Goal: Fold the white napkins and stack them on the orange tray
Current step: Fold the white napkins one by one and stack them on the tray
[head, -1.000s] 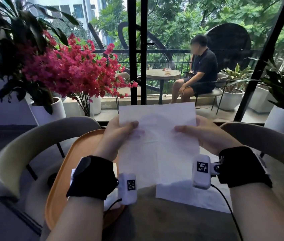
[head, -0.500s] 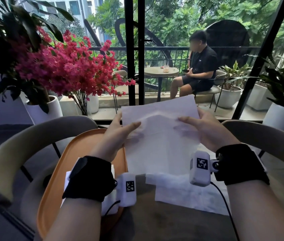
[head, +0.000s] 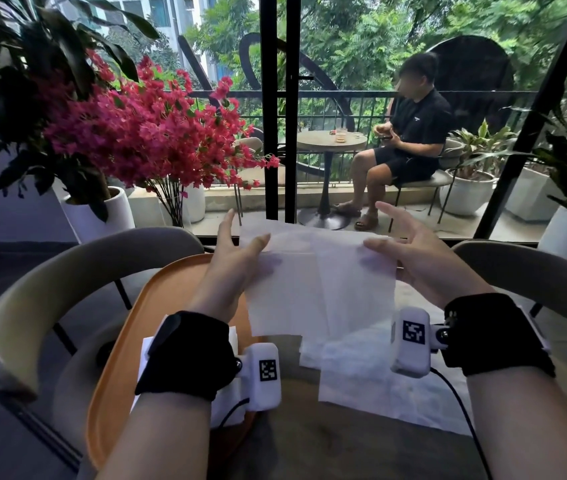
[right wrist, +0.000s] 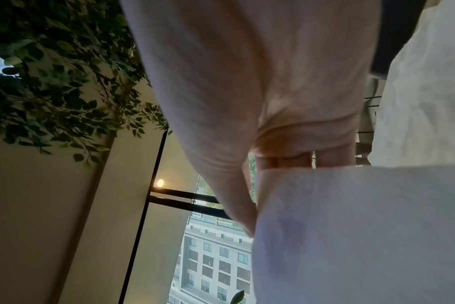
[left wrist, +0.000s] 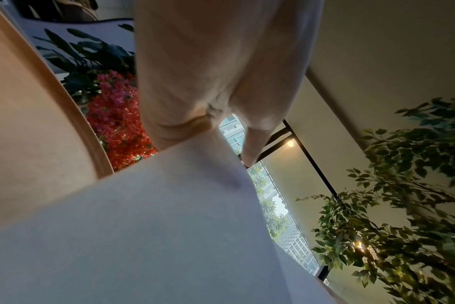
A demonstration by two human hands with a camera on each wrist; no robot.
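while thumbs pinch, both hands (head: 237, 258) hold napkin (head: 320, 282) — aloft.

A plain white napkin (head: 320, 285) is seen above an orange tray (head: 157, 299), beside magenta flowers (head: 143, 133) and black-and-white coded markers (head: 413, 332).

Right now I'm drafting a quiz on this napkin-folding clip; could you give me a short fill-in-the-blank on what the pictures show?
1. Both hands hold a white napkin by its ____ edge.
2. The tray under the left hand is ____ in colour.
3. Another napkin lies flat on the ____.
4. The flowers left of the tray are ____.

Missing words: top; orange; table; pink
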